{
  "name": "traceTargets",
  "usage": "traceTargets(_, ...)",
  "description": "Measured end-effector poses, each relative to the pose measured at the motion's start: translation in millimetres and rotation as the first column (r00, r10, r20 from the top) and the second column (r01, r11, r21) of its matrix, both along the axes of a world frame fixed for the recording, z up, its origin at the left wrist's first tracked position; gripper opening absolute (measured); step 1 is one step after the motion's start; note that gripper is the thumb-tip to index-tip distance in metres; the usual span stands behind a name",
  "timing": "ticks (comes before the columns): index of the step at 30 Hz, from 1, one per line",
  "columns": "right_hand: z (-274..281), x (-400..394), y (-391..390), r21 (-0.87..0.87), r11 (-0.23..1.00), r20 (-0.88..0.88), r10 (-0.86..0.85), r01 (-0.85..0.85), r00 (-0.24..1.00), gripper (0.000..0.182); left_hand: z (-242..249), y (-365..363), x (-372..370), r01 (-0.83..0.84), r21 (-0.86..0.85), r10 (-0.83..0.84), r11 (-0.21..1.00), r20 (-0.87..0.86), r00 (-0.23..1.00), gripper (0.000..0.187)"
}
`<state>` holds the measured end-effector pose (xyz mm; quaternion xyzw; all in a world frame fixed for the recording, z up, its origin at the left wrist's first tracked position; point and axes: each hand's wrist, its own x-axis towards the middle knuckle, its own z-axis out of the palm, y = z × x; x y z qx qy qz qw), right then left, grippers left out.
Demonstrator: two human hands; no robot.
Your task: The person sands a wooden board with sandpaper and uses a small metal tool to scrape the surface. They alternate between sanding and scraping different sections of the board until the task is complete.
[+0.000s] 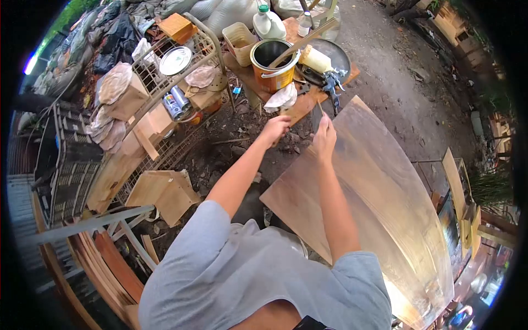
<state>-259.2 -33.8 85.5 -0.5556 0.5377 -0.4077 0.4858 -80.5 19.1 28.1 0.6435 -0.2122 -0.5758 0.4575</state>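
My left hand is closed, held out over the ground below a crumpled white rag; what its fingers hold, if anything, is hidden. My right hand pinches a thin wooden stick that points up and away. Close by on the right lies a large, glossy wooden panel, with my right forearm over its left part. Beyond the hands a spray gun with a cream cup rests by a dark round lid. An orange paint can holds dark liquid and a wooden paddle.
Left of the can is a wire rack with a white lid, tins and rags. A white jug and a plastic tub stand behind. Wooden boxes and long boards lie at left.
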Motion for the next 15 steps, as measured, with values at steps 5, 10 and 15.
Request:
traceTargets(5, -59, 55, -90, 0.359, 0.929, -0.022, -0.088, 0.090, 0.996, 0.053, -58, -103, 9, 0.106, -0.209, -0.059, 0.972, 0.220, 0.974, 0.043)
traceTargets(10, -168, 87, -137, -0.144, 0.989, -0.313, -0.013, -0.034, 0.950, 0.062, -62, -107, 27, 0.000, -0.285, 0.077, 0.959, 0.257, 0.963, 0.043)
traceTargets(15, -195, 111, -129, 0.144, 0.985, -0.253, 0.127, -0.093, 0.959, 0.074, -68, -57, 74, 0.115, -0.113, 0.052, 0.987, 0.898, 0.436, 0.058)
